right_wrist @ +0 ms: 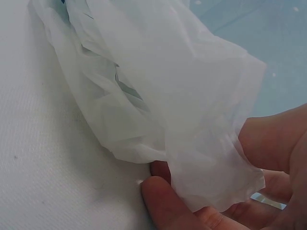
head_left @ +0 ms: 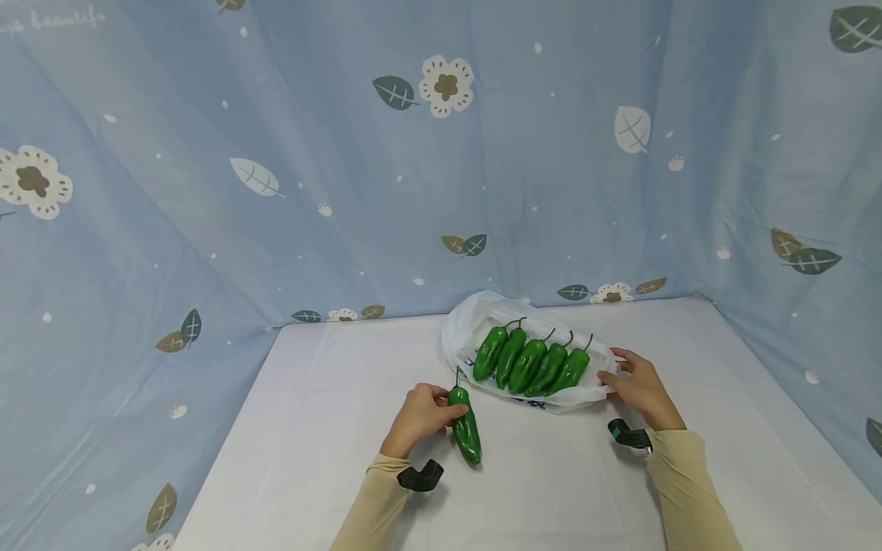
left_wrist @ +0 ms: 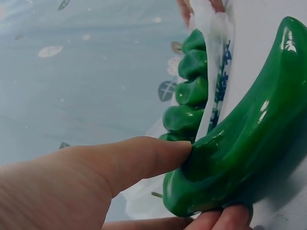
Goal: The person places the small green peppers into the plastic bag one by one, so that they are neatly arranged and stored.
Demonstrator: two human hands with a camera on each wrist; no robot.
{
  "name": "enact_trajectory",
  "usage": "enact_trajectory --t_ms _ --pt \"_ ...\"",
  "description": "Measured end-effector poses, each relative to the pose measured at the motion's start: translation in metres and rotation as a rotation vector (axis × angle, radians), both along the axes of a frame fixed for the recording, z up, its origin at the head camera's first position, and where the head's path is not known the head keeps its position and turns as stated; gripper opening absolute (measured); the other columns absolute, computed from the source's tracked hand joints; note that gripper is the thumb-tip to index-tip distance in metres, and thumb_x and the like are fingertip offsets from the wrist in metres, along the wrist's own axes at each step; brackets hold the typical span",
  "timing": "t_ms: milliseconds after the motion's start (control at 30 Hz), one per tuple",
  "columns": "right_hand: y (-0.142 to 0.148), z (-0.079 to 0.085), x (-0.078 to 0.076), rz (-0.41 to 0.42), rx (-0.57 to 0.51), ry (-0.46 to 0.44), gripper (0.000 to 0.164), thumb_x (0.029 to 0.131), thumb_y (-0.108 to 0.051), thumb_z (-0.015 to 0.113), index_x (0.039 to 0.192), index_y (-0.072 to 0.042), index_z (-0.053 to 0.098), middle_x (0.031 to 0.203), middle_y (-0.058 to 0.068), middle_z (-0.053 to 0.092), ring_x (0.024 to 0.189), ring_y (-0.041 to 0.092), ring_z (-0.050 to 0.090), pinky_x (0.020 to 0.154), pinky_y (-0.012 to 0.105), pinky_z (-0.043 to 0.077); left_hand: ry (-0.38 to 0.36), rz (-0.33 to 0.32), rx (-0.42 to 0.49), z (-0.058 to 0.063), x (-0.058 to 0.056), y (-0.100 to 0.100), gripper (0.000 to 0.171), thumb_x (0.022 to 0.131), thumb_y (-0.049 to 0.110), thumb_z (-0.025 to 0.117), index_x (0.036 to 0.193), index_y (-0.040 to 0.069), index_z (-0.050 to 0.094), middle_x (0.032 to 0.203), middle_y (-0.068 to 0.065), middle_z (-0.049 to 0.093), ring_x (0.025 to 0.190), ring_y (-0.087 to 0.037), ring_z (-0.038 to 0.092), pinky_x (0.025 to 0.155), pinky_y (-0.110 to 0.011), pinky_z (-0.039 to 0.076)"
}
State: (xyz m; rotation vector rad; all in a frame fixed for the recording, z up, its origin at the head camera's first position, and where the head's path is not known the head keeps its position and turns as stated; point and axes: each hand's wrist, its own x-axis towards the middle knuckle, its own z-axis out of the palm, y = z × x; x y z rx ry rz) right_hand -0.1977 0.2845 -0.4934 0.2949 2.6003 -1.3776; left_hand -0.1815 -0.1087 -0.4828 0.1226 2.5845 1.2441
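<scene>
My left hand [head_left: 420, 417] pinches a long green chili pepper [head_left: 466, 435] near its stem end, thumb on top and fingers underneath. Its stem points away from me and its tip towards me, in front of a white plastic bag [head_left: 460, 325]. Several more green peppers [head_left: 529, 366] lie side by side in the bag's opening, stems towards the back. At the bag's right end my right hand [head_left: 644, 390] grips the thin plastic [right_wrist: 206, 177] between thumb and fingers. The left wrist view shows the held pepper [left_wrist: 254, 120] large, with the bagged peppers [left_wrist: 189, 96] behind it.
A white cloth [head_left: 303, 474] covers the table. Blue curtains [head_left: 344, 168] with leaf and flower prints stand along its back and sides. Black camera mounts sit on the left wrist [head_left: 422, 477] and the right wrist [head_left: 628, 435].
</scene>
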Motion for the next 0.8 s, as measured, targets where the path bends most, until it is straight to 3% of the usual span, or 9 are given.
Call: enact_trajectory --t_ms 233,800 --pt "0.000 0.001 0.000 0.004 -0.015 0.003 0.073 0.103 -0.020 0.061 0.160 0.007 0.024 0.154 0.044 0.033 0.126 0.049 0.059 0.083 0.036 0.064 0.011 0.029 -0.016 0.004 -0.001 -0.006 0.064 0.086 0.029 0.083 0.134 -0.010 0.063 0.098 -0.011 0.075 0.066 -0.016 0.072 0.065 -0.028 0.054" --pt "0.000 0.001 -0.001 0.002 -0.012 0.006 0.073 0.102 -0.019 0.061 0.159 0.007 0.025 0.153 0.044 0.034 0.121 0.046 0.061 0.080 0.034 0.064 0.009 0.125 0.030 0.007 -0.009 -0.022 0.060 0.087 0.025 0.083 0.134 -0.005 0.063 0.102 -0.015 0.072 0.069 -0.014 0.072 0.063 -0.029 0.060"
